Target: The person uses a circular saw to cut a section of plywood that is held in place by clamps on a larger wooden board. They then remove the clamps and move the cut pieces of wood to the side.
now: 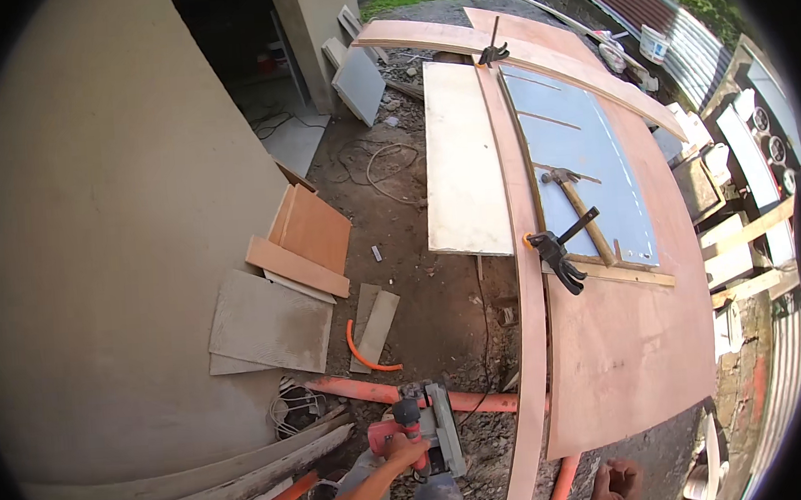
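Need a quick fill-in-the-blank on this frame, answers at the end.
1. The red power tool is gripped by the person's ____ hand.
2. The wooden-handled tool lying on the blue panel is a ____.
3. The number of black clamps in view is ____.
4. The short curved tube on the ground is coloured ____.

Missing words: left; hammer; two; orange.

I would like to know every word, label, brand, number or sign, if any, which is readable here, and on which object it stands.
Readable text: none.
White bucket: its markings are too small to read.
Red power tool in the left hand: any lettering is too small to read.
Blue panel: white dashes, no readable letters.
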Motion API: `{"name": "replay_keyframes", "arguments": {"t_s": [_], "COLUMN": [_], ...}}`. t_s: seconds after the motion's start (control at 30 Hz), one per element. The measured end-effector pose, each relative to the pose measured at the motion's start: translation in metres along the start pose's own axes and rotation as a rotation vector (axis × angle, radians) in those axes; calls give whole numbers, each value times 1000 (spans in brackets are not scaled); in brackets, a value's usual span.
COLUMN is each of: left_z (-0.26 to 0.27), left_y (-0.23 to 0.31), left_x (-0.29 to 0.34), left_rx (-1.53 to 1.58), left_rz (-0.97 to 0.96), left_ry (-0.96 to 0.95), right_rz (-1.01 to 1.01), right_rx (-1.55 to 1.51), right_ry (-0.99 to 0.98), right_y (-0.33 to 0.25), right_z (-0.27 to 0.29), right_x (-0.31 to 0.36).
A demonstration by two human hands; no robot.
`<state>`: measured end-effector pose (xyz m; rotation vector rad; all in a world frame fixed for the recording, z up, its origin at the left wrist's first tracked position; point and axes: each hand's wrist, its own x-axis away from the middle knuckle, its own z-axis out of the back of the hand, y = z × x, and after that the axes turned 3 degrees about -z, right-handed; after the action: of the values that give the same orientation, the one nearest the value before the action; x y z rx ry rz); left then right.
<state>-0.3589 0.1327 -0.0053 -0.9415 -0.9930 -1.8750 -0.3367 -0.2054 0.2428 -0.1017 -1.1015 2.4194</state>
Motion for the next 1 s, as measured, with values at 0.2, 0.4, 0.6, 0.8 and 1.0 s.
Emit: {"name": "replay_keyframes", "arguments": {"t_s": [0.2,0.4,0.6,0.8,1.0], "left_z": [124,206,256,303,283], "left_y": [21,18,21,16,97], "left_x": [42,69,52,44,85], "left_rx": [304,447,768,1085,885], "left_rz": [-126,-249,-288,-217,-373], "left_ry": [255,317,67,-115,-51], "right_rz": [1177,1240,1268,1163,-428], "right_rx": [-648,-730,-615,-115,436], "right_ry": [-194,142,516,722,1191], "right_y": [-299,-349,-348,-277,-74], "right_z": [3,22,62,81,135], "right_x": [70,111,152,146,77]}}
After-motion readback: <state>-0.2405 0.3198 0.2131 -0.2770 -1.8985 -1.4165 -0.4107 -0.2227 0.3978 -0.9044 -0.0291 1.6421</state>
